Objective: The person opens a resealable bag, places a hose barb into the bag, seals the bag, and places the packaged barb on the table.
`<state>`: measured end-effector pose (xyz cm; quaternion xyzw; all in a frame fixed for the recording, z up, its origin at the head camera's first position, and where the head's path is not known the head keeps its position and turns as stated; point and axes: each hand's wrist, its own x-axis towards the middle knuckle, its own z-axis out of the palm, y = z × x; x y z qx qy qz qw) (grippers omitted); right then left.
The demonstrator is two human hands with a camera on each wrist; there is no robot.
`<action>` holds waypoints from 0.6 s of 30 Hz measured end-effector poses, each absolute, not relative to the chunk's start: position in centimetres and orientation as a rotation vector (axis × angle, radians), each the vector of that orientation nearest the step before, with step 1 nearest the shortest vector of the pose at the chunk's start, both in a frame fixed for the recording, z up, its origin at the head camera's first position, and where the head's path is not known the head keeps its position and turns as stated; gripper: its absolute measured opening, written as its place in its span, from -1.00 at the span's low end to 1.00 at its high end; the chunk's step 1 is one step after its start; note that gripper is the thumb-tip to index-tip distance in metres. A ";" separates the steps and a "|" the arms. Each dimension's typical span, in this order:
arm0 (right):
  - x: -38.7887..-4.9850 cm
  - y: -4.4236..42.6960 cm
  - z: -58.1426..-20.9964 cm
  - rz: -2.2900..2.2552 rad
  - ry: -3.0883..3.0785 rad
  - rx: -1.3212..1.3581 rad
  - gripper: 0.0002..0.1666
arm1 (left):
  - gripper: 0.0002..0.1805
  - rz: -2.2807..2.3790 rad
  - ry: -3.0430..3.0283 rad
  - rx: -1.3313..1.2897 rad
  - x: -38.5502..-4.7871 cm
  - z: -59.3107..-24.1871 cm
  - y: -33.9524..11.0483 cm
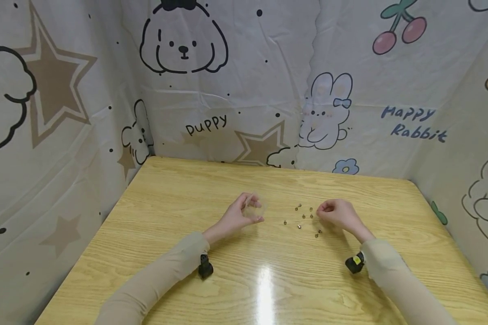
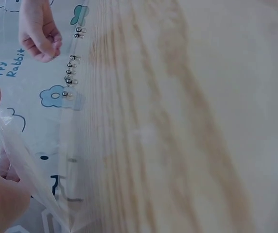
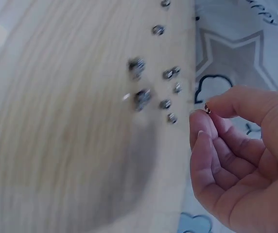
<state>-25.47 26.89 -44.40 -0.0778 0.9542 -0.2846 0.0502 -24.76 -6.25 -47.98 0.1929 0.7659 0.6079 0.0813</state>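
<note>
A thin clear plastic bag [image 1: 259, 210] is held in my left hand [image 1: 235, 215], its mouth spread between fingers and thumb. From the left wrist view, the crinkled bag [image 2: 25, 158] hangs over the table; whether anything lies inside, I cannot tell. My right hand [image 1: 342, 214] is raised just right of several small shiny metal pieces [image 1: 303, 216] scattered on the table. Between its thumb and index fingertip it pinches one small metal piece [image 3: 207, 109], mostly covered by the fingers. The loose pieces [image 3: 165, 104] look round and silvery in the right wrist view, partly blurred.
Both hands are above a light wood-grain table [image 1: 179, 194]. A printed cloth [image 1: 244, 81] with cartoon animals and stars hangs along the back and both sides. Glare shows on the tabletop near the front.
</note>
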 end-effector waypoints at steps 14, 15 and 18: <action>-25.3 22.3 -40.8 -0.994 2.879 -0.489 -0.86 | -0.37 1.823 2.268 0.573 -24.8 -47.9 -6.1; -25.2 21.9 -40.5 -1.010 2.871 -0.509 -0.87 | -0.37 1.823 2.267 0.575 -24.8 -47.9 -6.1; -25.3 20.5 -39.6 -1.046 2.850 -0.578 -0.88 | -0.38 1.822 2.266 0.572 -24.9 -48.0 -5.9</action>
